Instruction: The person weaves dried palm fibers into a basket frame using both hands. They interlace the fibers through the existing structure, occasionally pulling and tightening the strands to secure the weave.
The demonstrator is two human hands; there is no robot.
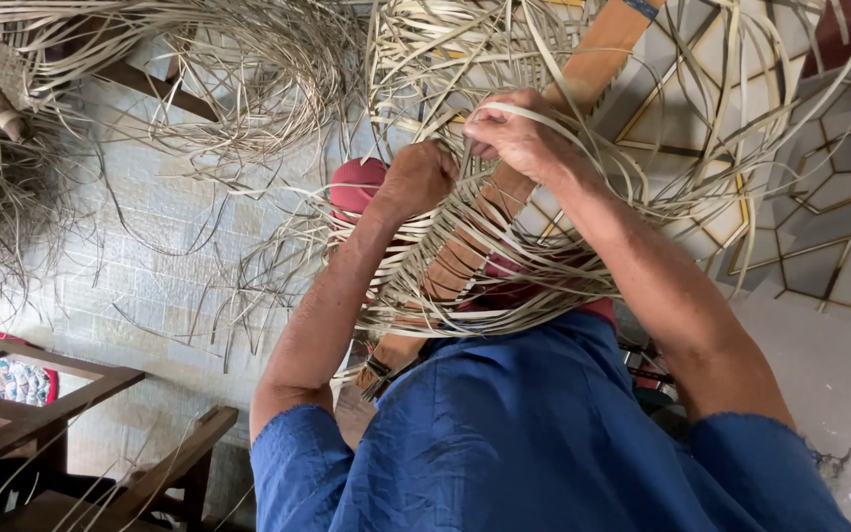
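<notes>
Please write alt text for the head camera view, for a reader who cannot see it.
Seen from above, a person's left hand and right hand grip pale woven strips stretched over a wooden board, above a tiled floor.

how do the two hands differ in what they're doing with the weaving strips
The left hand is a closed fist pushed in among the strips, its fingers hidden. The right hand sits higher, pinching one pale strip between fingertips and thumb. The left forearm is thinner in view; the right runs longer across the picture. Both are bare and touch the same weave.
</notes>
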